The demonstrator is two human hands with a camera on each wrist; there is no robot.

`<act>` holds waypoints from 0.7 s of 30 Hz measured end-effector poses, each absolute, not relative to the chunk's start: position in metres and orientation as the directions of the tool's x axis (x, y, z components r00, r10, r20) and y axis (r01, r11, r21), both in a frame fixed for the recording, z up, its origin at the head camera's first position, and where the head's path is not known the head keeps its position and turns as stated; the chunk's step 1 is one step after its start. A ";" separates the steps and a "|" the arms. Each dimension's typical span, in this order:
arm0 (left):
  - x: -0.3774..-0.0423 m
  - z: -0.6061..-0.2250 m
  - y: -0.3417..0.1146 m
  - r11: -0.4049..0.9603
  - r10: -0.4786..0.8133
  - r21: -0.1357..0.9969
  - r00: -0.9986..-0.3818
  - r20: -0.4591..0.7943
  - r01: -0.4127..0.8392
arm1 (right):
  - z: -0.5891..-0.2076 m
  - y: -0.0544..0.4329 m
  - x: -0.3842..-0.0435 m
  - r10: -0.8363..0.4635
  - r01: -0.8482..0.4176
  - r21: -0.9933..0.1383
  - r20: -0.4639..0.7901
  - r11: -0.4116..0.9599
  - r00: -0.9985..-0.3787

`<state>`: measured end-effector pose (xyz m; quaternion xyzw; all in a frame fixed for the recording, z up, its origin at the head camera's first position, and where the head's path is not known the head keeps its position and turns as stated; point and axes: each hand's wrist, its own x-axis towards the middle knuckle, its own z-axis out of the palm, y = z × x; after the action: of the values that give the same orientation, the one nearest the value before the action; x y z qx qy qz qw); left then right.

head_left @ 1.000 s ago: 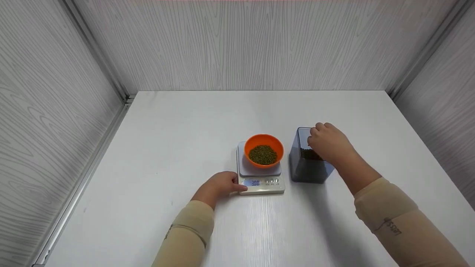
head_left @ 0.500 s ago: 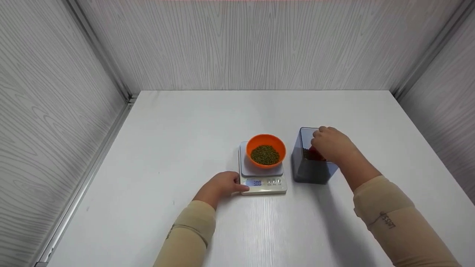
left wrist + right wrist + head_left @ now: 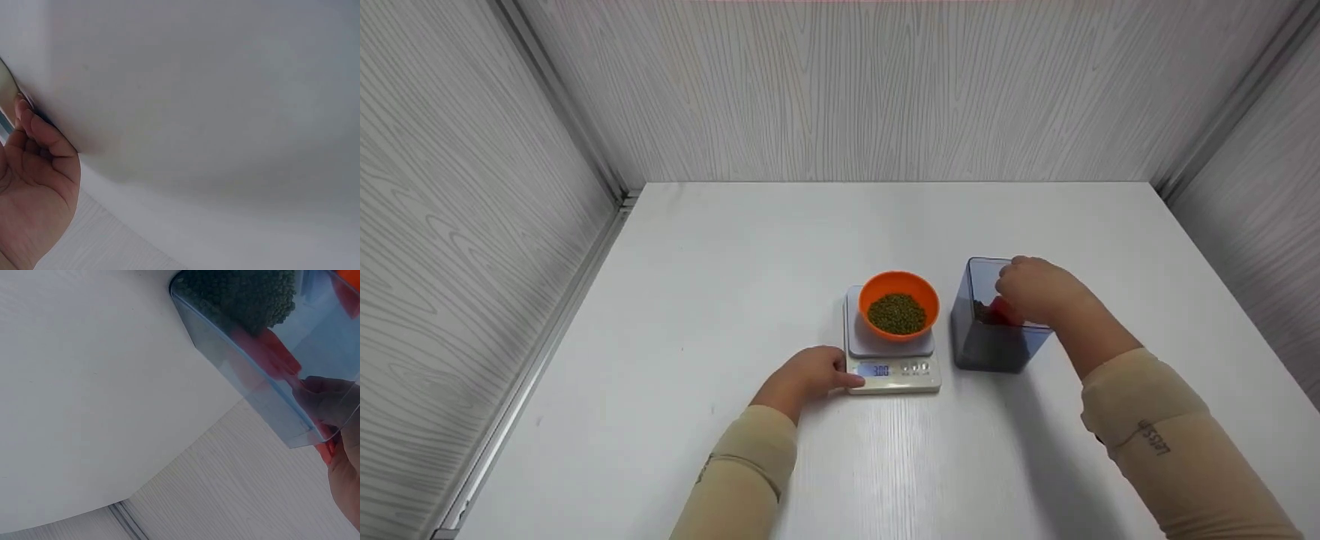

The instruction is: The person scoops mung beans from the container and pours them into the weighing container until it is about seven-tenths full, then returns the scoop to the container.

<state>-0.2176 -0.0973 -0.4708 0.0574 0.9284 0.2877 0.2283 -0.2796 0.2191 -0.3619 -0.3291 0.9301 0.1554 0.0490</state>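
Note:
My left hand (image 3: 810,369) holds the front left corner of a white digital kitchen scale (image 3: 900,385), thumb on top and fingers curled against its side. In the left wrist view that hand (image 3: 42,174) is at the scale's edge. An orange bowl (image 3: 924,294) with small green mung beans (image 3: 896,313) sits on the scale; the display reads 3.00. My right hand (image 3: 1041,291) reaches into a clear bluish container (image 3: 990,352), gripping a red scoop (image 3: 275,354) by its handle. The scoop's head is against the beans (image 3: 230,298) inside the container.
The container stands upright just right of the scale, on a white table (image 3: 735,255). Wood-grain panels (image 3: 840,90) rise at the back and both sides of the table.
My right hand has shifted slightly right and down at the container, and the red scoop has come into sight inside it. The left hand, scale and bowl stay as they were.

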 end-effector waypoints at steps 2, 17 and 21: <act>-0.217 -0.471 -0.097 0.828 0.238 0.561 -0.889 -0.392 -0.025 | -0.360 0.220 -0.279 -0.573 -0.610 0.210 -0.211 0.764 -0.792; -0.219 -0.473 -0.097 0.829 0.236 0.559 -0.884 -0.405 -0.035 | -0.364 0.232 -0.275 -0.545 -0.534 -0.110 -0.211 0.838 -0.812; -0.218 -0.473 -0.097 0.825 0.240 0.565 -0.886 -0.396 -0.029 | -0.368 0.231 -0.273 -0.537 -0.514 -0.156 -0.217 0.844 -0.815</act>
<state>-0.2185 -0.0970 -0.4727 0.0570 0.9266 0.2907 0.2315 -0.2733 0.2309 -0.3675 -0.2760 0.9517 -0.0449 0.1272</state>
